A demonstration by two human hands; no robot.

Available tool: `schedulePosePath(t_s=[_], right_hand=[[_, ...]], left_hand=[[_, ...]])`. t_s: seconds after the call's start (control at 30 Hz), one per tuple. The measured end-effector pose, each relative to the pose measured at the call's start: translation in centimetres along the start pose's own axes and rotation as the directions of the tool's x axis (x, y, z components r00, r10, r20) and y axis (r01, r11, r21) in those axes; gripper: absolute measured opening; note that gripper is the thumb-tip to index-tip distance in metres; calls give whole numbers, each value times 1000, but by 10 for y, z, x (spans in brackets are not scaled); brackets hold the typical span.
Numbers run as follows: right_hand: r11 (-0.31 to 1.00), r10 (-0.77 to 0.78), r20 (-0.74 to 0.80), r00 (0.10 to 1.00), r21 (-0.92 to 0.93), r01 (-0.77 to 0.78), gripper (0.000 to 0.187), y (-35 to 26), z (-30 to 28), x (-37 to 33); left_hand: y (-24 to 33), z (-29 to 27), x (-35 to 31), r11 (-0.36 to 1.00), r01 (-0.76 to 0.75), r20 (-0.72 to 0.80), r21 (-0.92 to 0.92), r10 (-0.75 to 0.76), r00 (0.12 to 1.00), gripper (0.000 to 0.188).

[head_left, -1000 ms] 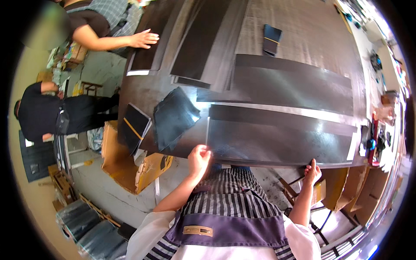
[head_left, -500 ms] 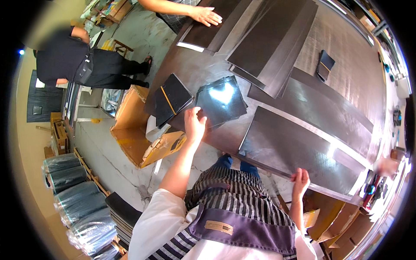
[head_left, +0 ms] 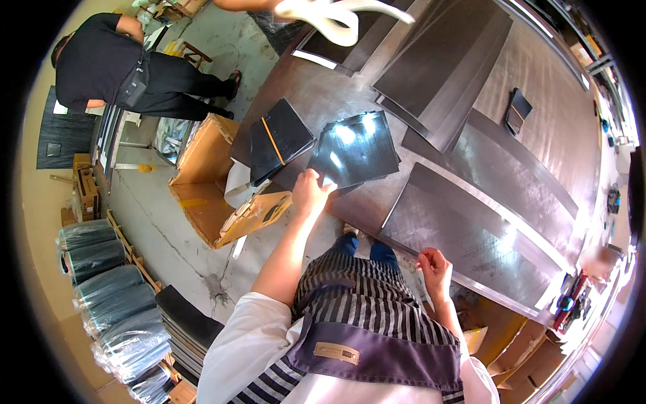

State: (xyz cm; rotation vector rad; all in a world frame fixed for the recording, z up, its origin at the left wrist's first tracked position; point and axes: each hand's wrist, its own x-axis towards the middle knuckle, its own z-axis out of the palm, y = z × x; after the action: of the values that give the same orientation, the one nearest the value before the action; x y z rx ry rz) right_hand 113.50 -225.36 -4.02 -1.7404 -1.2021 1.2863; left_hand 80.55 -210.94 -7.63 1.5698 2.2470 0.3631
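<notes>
My left hand [head_left: 311,193] pinches the near left corner of a glossy dark square sheet [head_left: 356,151], its thumb on the top face. Other sheets of the same kind show beneath it, at its right and lower edges. Left of these, a stack of dark sheets [head_left: 282,138] lies bound with a yellow band. My right hand [head_left: 436,269] hovers by the near table edge, fingers curled in, with nothing visible in them. Just beyond it rests a wide dark panel [head_left: 464,229].
Long dark strips [head_left: 444,74] lie across the metal table [head_left: 552,81], with a small banded bundle [head_left: 518,111] farther right. An open cardboard box [head_left: 202,185] stands left. Across the table, another person's hand holds a blurred white strap [head_left: 336,27]. A person in black [head_left: 101,64] stands far left.
My left hand has closed on the corner of the top square sheet, which has shifted slightly. My right hand has moved left along the table edge. A white strap has appeared across the table.
</notes>
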Motion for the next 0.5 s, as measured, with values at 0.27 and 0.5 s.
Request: schedulePosePath(t_s=[0.27,0.5], right_hand=[[996,-75,68,995,-47,78,17,-39,17,21],[781,-3,105,995,622,-63,40,-107,48,58]], left_hand=[[43,-29,-17,849,-158,-85,-505,133,987,29],[125,-42,-95,602,-719,-81,-347,745,662,31]])
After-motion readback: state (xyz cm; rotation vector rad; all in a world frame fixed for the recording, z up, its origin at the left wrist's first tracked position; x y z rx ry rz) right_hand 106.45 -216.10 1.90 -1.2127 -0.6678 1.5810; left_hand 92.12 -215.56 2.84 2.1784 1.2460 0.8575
